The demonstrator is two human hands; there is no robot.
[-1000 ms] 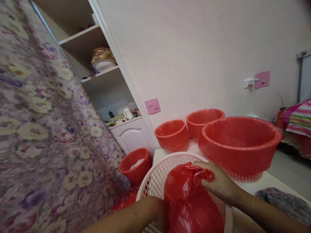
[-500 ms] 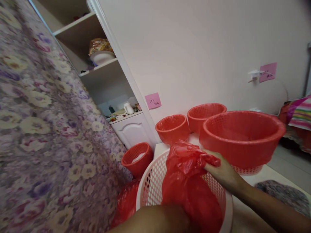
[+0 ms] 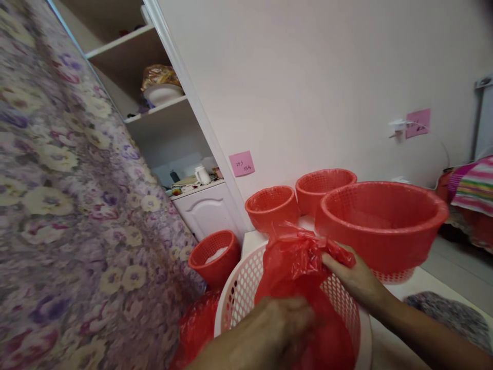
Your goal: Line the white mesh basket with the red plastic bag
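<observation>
At the six o'clock edge of the view, a white plastic basket (image 3: 246,288) with a round rim and a lattice of small holes sat on a pale table (image 3: 419,280). A thin, crinkled red plastic bag (image 3: 296,267) stood bunched up inside it, glossy and folded, rising above the rim.

The right hand (image 3: 356,280), at about four o'clock from the bag, pinched the bag's upper edge between thumb and fingers. The left hand (image 3: 277,329), blurred and close to the camera at six o'clock, lay against the bag's lower front; whether its fingers gripped the plastic could not be told.

Behind the basket, at twelve to two o'clock, stood three round baskets already lined in red film: a large lined basket (image 3: 381,221), a mid lined basket (image 3: 325,182) and a small lined basket (image 3: 271,205). A fourth red basket (image 3: 213,252) sat lower, at nine o'clock, beside a flowered purple fabric (image 3: 57,205).

Compared with half a second earlier, the left hand had come up further in front of the bag, covering more of its lower part, and the bag's top sat a little lower and more gathered. The right hand's pinch was unchanged.
</observation>
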